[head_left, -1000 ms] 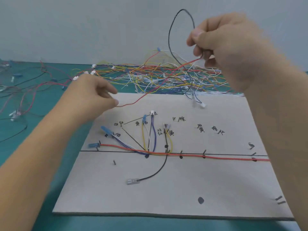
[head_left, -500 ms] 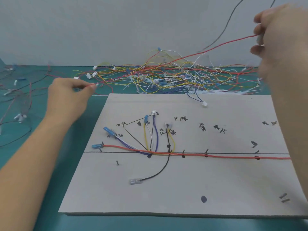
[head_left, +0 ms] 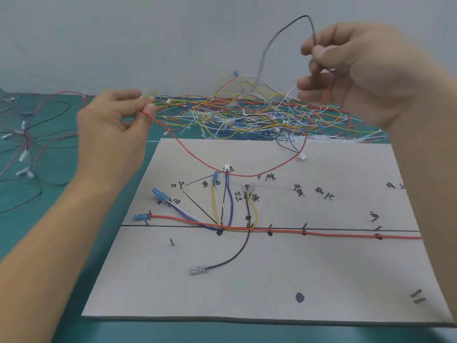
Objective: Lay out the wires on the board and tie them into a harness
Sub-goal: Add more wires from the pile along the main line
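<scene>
A green mat (head_left: 14, 231) is overlaid by a grey board (head_left: 296, 268) below both hands. A thin red wire (head_left: 247, 175) is pinched by the left hand (head_left: 116, 125), thumb to forefinger, and is slung low over the board's far half. Its other end, with a black wire (head_left: 303, 17) looped above, is gripped in the right hand (head_left: 366, 78).
</scene>
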{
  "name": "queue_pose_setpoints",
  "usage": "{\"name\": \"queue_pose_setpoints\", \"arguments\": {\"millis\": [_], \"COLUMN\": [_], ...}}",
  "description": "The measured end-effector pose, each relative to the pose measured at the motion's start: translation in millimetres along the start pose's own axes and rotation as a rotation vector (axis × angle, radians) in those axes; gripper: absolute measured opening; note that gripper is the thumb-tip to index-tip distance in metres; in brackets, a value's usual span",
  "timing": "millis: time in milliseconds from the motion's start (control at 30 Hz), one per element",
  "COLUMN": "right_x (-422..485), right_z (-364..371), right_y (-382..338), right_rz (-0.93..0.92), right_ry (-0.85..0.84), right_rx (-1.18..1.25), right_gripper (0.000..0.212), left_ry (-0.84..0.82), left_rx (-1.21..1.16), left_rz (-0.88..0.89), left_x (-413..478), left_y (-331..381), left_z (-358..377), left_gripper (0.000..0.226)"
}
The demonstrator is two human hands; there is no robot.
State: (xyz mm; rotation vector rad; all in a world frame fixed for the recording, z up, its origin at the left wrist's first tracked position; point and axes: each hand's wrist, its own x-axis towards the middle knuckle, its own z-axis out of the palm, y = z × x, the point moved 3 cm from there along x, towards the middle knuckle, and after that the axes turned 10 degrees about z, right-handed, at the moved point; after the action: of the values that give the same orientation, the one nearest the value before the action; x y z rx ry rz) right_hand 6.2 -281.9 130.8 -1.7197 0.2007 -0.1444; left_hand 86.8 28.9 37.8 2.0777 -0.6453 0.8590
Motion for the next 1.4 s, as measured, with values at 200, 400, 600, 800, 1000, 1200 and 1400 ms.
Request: {"name": "queue_pose_setpoints", "arguments": {"millis": [200, 400, 600, 800, 1000, 1200, 1400], "right_x": [10, 20, 22, 16, 6, -6, -33], "right_z": [-1, -43, -51, -25, 18, 51, 88], "right_y": [9, 21, 28, 37, 30, 20, 3], "right_rz": [0.095, 0.156, 0.207, 0.289, 0.179, 0.093, -0.095], "right_ry": [-0.026, 0.224, 0.418, 0.083, -0.155, -0.113, -0.064], "right_rx": [0.293, 0.246, -0.533, -0.854, -0.767, -0.717, -0.634], "right_gripper": [0.024, 0.028, 0.025, 0.015, 0.029, 0.038, 0.019], "left_ry": [0.109, 0.067, -0.015, -0.051, -0.062, 0.008, 0.094], "left_rx": [0.071, 0.107, 0.162, 0.163, 0.031, -0.119, -0.151], "left_rz": [-0.072, -0.254, -0.270, -0.282, -0.203, -0.149, -0.067], "left_x": [3, 2, -1, -1, -2, 0, -5], "left_y": [-30, -64, -58, -58, -38, -8, 18], "left_z": [-7, -8, 8, -3, -3, -7, -1], "left_gripper": [0.025, 0.037, 0.038, 0.026, 0.009, 0.019, 0.017]}}
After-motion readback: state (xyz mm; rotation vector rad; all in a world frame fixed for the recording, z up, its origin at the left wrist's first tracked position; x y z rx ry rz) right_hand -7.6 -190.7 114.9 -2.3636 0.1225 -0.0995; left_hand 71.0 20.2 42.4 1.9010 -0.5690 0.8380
